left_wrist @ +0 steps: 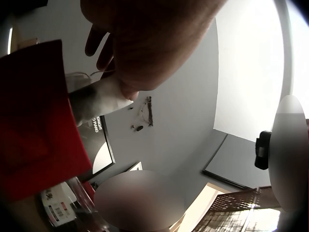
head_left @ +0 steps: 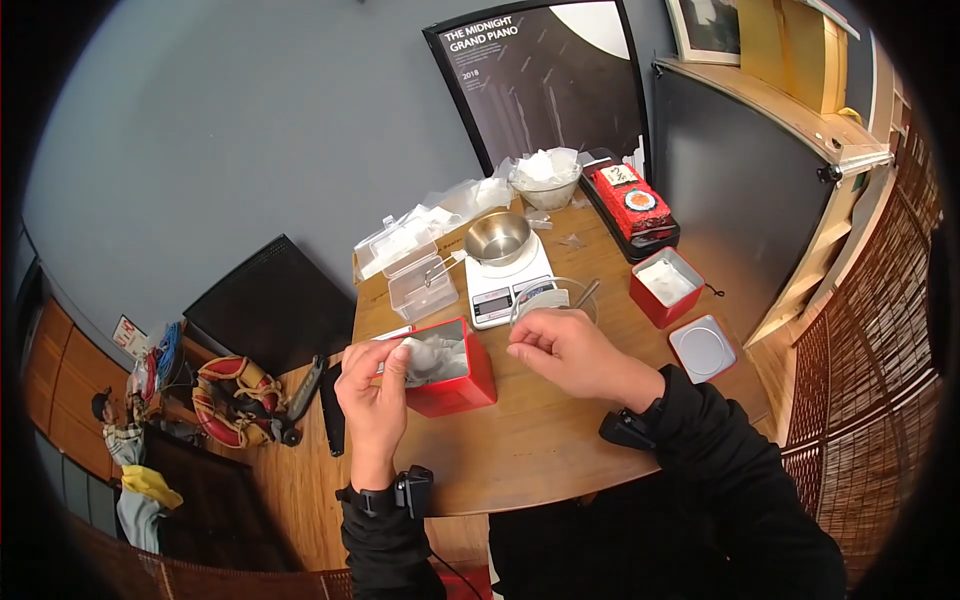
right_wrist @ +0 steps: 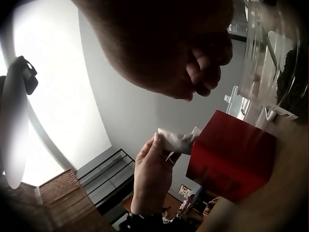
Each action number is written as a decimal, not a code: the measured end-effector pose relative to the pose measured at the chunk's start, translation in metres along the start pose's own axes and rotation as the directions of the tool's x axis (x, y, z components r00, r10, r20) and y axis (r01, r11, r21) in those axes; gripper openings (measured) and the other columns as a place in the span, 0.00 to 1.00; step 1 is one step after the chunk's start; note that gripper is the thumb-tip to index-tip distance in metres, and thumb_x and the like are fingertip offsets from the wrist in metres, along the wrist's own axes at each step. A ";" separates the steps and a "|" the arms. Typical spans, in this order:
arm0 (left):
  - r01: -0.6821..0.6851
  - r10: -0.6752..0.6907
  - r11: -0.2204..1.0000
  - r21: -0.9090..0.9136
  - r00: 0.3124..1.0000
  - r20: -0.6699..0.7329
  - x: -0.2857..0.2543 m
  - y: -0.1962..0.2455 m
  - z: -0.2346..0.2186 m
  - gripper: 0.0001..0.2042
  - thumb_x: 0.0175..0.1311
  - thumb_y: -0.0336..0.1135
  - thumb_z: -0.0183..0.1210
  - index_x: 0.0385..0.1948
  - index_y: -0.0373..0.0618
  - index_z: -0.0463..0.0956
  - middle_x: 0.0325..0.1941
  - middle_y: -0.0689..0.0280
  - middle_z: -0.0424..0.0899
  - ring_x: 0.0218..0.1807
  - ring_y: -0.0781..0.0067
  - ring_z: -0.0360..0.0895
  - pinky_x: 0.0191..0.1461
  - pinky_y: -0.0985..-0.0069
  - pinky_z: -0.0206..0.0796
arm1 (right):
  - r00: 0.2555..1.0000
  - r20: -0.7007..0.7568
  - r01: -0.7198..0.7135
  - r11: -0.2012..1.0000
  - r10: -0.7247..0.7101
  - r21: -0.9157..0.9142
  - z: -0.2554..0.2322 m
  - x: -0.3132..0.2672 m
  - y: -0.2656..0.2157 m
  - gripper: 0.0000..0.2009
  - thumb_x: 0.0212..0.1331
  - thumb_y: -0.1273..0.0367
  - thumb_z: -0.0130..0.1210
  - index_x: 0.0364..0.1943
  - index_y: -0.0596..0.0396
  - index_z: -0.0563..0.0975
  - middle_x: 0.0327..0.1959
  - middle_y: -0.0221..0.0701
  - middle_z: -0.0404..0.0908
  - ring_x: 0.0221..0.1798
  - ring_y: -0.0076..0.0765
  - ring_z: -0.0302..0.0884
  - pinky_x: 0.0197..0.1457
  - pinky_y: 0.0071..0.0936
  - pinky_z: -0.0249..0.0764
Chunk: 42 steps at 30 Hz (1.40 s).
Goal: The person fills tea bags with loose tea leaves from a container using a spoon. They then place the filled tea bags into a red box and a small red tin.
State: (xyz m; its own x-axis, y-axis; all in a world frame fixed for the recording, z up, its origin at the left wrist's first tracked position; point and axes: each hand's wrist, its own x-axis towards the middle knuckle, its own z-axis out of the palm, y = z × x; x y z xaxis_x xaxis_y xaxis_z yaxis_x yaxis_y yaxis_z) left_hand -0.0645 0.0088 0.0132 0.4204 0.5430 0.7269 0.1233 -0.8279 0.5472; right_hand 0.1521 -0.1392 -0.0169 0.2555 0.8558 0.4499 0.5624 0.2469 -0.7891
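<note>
My left hand [head_left: 372,395] pinches a small white tea bag [head_left: 425,352] between thumb and fingers, at the near left rim of an open red tin [head_left: 452,397]. More white bags lie inside the tin. In the left wrist view the pinched bag [left_wrist: 99,102] overlaps the tin's edge, with dark contents showing through and a thin string by the fingers. My right hand [head_left: 570,350] hovers with curled fingers before a glass bowl [head_left: 594,312] that has a spoon [head_left: 587,292] in it. No held thing shows among its fingertips [right_wrist: 205,89] in the right wrist view.
A white kitchen scale [head_left: 493,308] bears a metal bowl [head_left: 498,240]. A clear plastic box [head_left: 425,296] stands left of it. Behind is a glass bowl [head_left: 547,197] of white bags. At right are a red package [head_left: 632,200], a second red tin [head_left: 660,302] and its lid [head_left: 703,349].
</note>
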 end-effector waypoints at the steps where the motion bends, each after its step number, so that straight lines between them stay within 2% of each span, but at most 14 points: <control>1: 0.022 -0.022 1.000 -0.016 1.000 0.021 0.001 0.008 0.001 0.05 0.63 0.29 0.65 0.35 0.38 0.84 0.32 0.61 0.84 0.38 0.66 0.78 0.46 0.72 0.69 | 0.999 -0.020 0.030 0.999 -0.029 0.037 0.001 0.000 -0.004 0.09 0.60 0.69 0.62 0.38 0.59 0.78 0.31 0.38 0.81 0.30 0.39 0.80 0.35 0.33 0.76; 6: 0.053 -0.040 0.993 -0.106 0.992 0.121 0.005 0.037 0.018 0.05 0.63 0.29 0.64 0.35 0.37 0.84 0.30 0.62 0.83 0.35 0.71 0.77 0.43 0.75 0.68 | 0.980 -0.082 0.188 0.980 -0.182 0.063 0.002 0.001 -0.019 0.14 0.60 0.65 0.64 0.45 0.58 0.78 0.33 0.34 0.79 0.29 0.33 0.77 0.34 0.29 0.75; 8: 0.161 -0.120 0.958 -0.238 0.977 0.179 0.005 0.043 0.030 0.05 0.64 0.29 0.64 0.36 0.37 0.84 0.30 0.63 0.84 0.34 0.74 0.76 0.42 0.77 0.68 | 0.973 -0.104 0.219 0.967 -0.206 0.132 0.000 0.000 -0.024 0.12 0.61 0.67 0.63 0.43 0.59 0.78 0.31 0.33 0.78 0.29 0.32 0.76 0.34 0.29 0.74; 9: 0.156 -0.103 0.954 -0.256 0.972 0.209 0.006 0.045 0.035 0.09 0.67 0.33 0.63 0.37 0.35 0.83 0.33 0.68 0.83 0.35 0.82 0.75 0.40 0.82 0.67 | 0.971 -0.109 0.224 0.966 -0.211 0.129 0.000 0.000 -0.020 0.12 0.61 0.67 0.63 0.43 0.59 0.78 0.31 0.33 0.78 0.29 0.32 0.76 0.34 0.29 0.74; 12: 0.183 -0.122 0.932 -0.312 0.971 0.205 0.005 0.045 0.053 0.06 0.65 0.31 0.64 0.37 0.37 0.84 0.31 0.65 0.84 0.34 0.79 0.76 0.40 0.80 0.67 | 0.954 -0.118 0.285 0.955 -0.274 0.087 -0.002 -0.003 -0.004 0.10 0.62 0.68 0.62 0.41 0.60 0.79 0.31 0.33 0.78 0.30 0.32 0.76 0.33 0.29 0.73; 14: 0.151 -0.091 0.928 -0.341 0.979 0.184 0.003 0.045 0.067 0.07 0.66 0.31 0.64 0.38 0.37 0.84 0.32 0.67 0.84 0.35 0.81 0.75 0.40 0.81 0.67 | 0.953 -0.198 0.256 0.959 -0.228 0.126 -0.005 -0.006 -0.002 0.08 0.64 0.70 0.60 0.39 0.61 0.78 0.30 0.32 0.78 0.30 0.26 0.76 0.32 0.28 0.71; 18: 0.341 -0.243 0.766 -0.545 0.938 0.246 0.000 0.043 0.086 0.13 0.67 0.28 0.63 0.50 0.35 0.78 0.40 0.66 0.84 0.38 0.83 0.77 0.43 0.84 0.69 | 0.978 -0.194 0.117 0.965 -0.071 0.236 -0.013 -0.011 0.008 0.07 0.66 0.70 0.59 0.38 0.61 0.78 0.31 0.29 0.79 0.31 0.19 0.75 0.33 0.23 0.71; 20: 0.383 -0.242 0.609 -0.695 0.924 0.297 -0.001 0.049 0.099 0.20 0.65 0.24 0.63 0.58 0.32 0.70 0.44 0.62 0.84 0.41 0.81 0.79 0.47 0.82 0.72 | 0.975 -0.177 -0.027 0.857 0.136 0.514 -0.010 -0.012 0.021 0.07 0.68 0.70 0.57 0.40 0.61 0.78 0.33 0.25 0.79 0.32 0.14 0.74 0.35 0.19 0.73; 21: 0.410 -0.208 0.615 -0.673 0.908 0.363 -0.008 0.035 0.102 0.26 0.62 0.20 0.63 0.62 0.31 0.65 0.48 0.59 0.83 0.44 0.78 0.81 0.50 0.80 0.74 | 0.974 -0.184 -0.021 0.858 0.134 0.513 -0.010 -0.012 0.024 0.07 0.68 0.70 0.57 0.40 0.61 0.78 0.33 0.25 0.79 0.32 0.14 0.74 0.35 0.19 0.73; 27: 0.416 -0.238 0.624 -0.661 0.907 0.346 -0.018 0.050 0.120 0.28 0.60 0.17 0.62 0.62 0.33 0.63 0.45 0.56 0.84 0.42 0.75 0.83 0.47 0.79 0.76 | 0.957 -0.238 0.022 0.771 0.169 0.636 -0.013 -0.017 0.033 0.07 0.69 0.70 0.56 0.42 0.60 0.77 0.36 0.24 0.80 0.35 0.14 0.76 0.38 0.18 0.76; 30: 0.398 -0.244 0.631 -0.666 0.916 0.317 -0.024 0.046 0.126 0.28 0.60 0.17 0.62 0.63 0.35 0.62 0.43 0.56 0.85 0.40 0.75 0.83 0.45 0.78 0.76 | 0.956 -0.204 -0.039 0.777 0.213 0.629 -0.015 -0.018 0.035 0.07 0.69 0.70 0.56 0.42 0.61 0.77 0.37 0.25 0.80 0.35 0.14 0.76 0.39 0.17 0.75; 36: 0.424 -0.282 0.552 -0.718 0.905 0.318 -0.035 0.045 0.128 0.31 0.62 0.17 0.60 0.67 0.37 0.57 0.39 0.58 0.85 0.37 0.73 0.83 0.41 0.77 0.77 | 0.955 -0.289 0.075 0.887 0.067 0.455 -0.025 -0.018 0.038 0.15 0.62 0.80 0.52 0.52 0.58 0.78 0.36 0.28 0.81 0.35 0.18 0.77 0.39 0.20 0.74; 38: 0.437 -0.293 0.545 -0.716 0.899 0.325 -0.036 0.047 0.126 0.32 0.62 0.18 0.60 0.68 0.37 0.56 0.39 0.58 0.85 0.35 0.73 0.83 0.39 0.76 0.78 | 0.957 -0.277 0.152 0.967 -0.092 0.204 -0.028 -0.015 0.030 0.21 0.56 0.82 0.51 0.55 0.54 0.78 0.35 0.33 0.81 0.32 0.28 0.79 0.38 0.25 0.75; 42: 0.474 -0.304 0.541 -0.695 0.880 0.364 -0.037 0.045 0.125 0.29 0.63 0.18 0.59 0.67 0.36 0.60 0.37 0.60 0.85 0.34 0.75 0.83 0.41 0.78 0.77 | 0.960 -0.205 0.193 0.981 -0.191 -0.013 -0.031 -0.015 0.027 0.20 0.54 0.81 0.53 0.52 0.54 0.80 0.34 0.36 0.80 0.32 0.40 0.79 0.38 0.31 0.76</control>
State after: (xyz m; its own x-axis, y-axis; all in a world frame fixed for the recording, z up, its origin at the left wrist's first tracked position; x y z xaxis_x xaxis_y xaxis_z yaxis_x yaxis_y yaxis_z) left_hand 0.0375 -0.0661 -0.0406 0.6597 0.6787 0.3227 -0.3585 -0.0932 0.9289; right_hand 0.1880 -0.1590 -0.0321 0.2988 0.6812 0.6684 0.6111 0.4014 -0.6822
